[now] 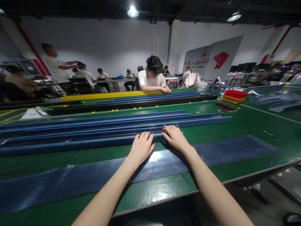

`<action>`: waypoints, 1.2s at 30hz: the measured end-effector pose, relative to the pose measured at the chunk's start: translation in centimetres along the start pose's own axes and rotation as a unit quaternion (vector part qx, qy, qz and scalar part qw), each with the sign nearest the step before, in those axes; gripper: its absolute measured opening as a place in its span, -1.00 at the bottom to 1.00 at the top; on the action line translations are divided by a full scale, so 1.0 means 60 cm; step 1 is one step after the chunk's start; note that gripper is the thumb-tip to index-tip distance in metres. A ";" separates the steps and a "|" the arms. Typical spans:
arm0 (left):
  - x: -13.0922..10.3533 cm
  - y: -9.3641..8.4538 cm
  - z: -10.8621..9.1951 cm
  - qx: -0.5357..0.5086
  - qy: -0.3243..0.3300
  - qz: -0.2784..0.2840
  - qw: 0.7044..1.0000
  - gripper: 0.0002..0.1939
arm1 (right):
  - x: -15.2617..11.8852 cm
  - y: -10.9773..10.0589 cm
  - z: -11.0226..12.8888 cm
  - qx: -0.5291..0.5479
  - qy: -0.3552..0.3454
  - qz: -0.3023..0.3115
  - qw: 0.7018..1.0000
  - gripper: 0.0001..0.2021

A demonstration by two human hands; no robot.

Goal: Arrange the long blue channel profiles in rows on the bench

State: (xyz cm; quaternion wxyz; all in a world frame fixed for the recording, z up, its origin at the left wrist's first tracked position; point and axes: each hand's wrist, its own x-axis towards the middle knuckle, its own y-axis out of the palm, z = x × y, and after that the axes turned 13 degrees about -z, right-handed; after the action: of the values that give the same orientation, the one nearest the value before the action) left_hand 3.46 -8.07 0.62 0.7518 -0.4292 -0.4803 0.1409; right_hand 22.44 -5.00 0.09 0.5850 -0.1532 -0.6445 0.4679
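Observation:
Several long blue channel strips lie side by side across the green table. My left hand rests on the nearest strip, its fingers spread over the upper edge and its thumb held apart. To its right, my right hand bends round the same strip close to its right end, with fingers over the top and thumb at the front. The palms hide part of that strip. Between my forearms and beneath them stretches a long, flat sheet of clear film, shiny and bluish.
Beyond the strips lie a long black bar and a yellow bar. A phone and red and yellow trays sit at the right. A co-worker leans on the far side. The table's front edge runs close to me.

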 end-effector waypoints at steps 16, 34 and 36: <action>-0.003 0.003 0.001 0.002 0.002 -0.007 1.000 -0.64 | -0.002 -0.038 -0.064 -0.105 0.384 -0.003 0.917 -0.47; -0.003 0.001 -0.005 -0.024 0.020 -0.018 0.999 -0.72 | -0.002 -0.044 -0.056 -0.101 0.412 0.039 0.905 -0.51; -0.003 0.001 -0.006 -0.027 0.024 -0.019 0.999 -0.71 | 0.000 -0.044 -0.056 -0.098 0.418 0.045 0.902 -0.51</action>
State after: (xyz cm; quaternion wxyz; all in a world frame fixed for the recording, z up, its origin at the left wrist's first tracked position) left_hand 3.68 -8.30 0.39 0.7535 -0.4436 -0.4740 0.1035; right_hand 26.41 -4.95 1.73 0.7609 -0.4200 -0.3763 0.3210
